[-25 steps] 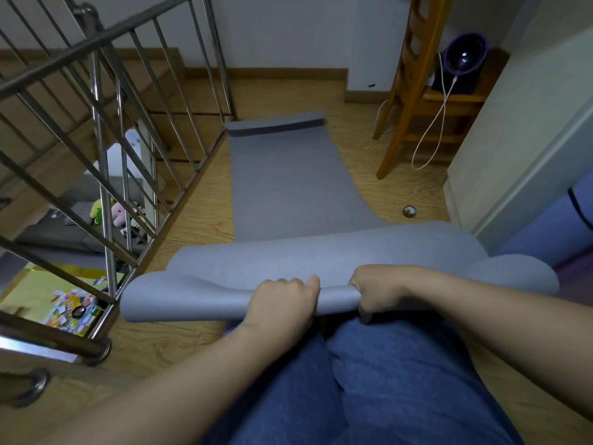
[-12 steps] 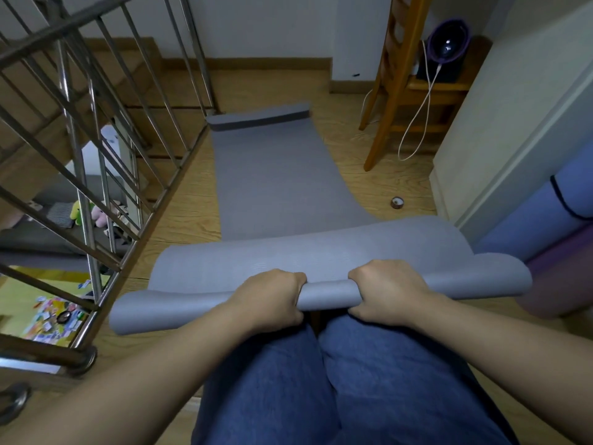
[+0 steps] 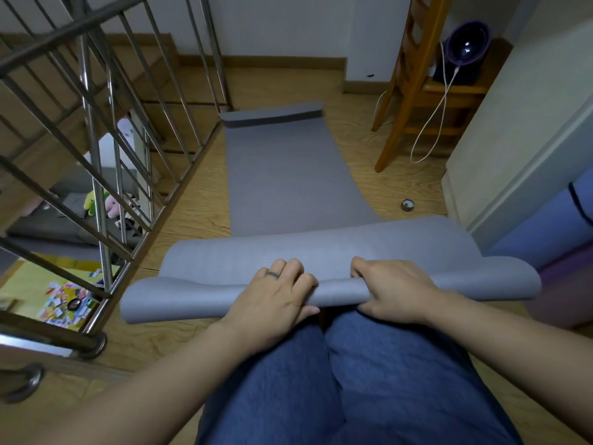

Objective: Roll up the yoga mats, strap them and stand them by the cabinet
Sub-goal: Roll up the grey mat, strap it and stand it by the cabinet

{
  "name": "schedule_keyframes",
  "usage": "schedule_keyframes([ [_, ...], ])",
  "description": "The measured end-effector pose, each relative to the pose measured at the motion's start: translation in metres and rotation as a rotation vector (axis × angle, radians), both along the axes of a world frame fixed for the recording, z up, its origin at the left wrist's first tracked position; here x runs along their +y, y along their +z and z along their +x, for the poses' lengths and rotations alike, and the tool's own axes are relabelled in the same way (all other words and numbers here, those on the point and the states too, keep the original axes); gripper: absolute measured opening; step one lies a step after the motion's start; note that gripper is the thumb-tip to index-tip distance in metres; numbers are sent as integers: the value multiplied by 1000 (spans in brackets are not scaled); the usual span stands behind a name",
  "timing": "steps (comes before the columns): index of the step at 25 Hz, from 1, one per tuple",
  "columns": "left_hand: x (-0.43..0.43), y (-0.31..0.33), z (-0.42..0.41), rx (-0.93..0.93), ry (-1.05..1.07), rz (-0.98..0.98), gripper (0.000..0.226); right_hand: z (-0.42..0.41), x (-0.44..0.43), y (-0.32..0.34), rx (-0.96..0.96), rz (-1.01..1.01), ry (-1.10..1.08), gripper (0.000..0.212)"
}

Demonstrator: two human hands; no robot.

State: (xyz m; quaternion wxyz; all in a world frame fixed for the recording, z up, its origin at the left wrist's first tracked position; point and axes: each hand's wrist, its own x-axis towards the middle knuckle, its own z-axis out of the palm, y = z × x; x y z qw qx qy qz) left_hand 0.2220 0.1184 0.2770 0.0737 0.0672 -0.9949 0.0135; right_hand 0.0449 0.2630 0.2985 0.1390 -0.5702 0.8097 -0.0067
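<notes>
Left hand (image 3: 276, 298) and right hand (image 3: 396, 290), fingers curled round grey mat (image 3: 288, 187), right fingertips hidden.

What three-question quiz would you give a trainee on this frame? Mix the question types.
1. True or false: the grey mat is fully rolled up.
2. Look at the left hand and the right hand. Which grips the rolled near end? A) only the left B) only the right C) both
3. Fill in: the small round object lies on the floor to the person's ___ of the mat.

Key: 1 false, since most of it lies flat; 2 C; 3 right.
</notes>
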Motion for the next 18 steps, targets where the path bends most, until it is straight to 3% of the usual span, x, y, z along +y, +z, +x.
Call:
schedule_keyframes([
  [3,-3,4,-3,-117,-26,62,40,-1,13,-13,83,-240,104,43],
  [6,-5,7,-6,-236,3,191,42,-5,19,-19,130,-373,242,40],
  [8,-11,11,-11,-274,28,313,34,-11,17,-20,20,-398,253,38],
  [11,-19,17,-17,-289,81,476,30,-24,3,-10,-293,-320,127,34],
  [12,-19,18,-16,-276,92,436,32,-28,-3,-6,-389,-260,67,30],
  [15,-5,9,-8,-261,104,76,44,-39,-17,2,-622,-62,-47,21],
  [18,4,4,-6,-265,203,-17,48,-45,-30,8,-695,82,-61,20],
])
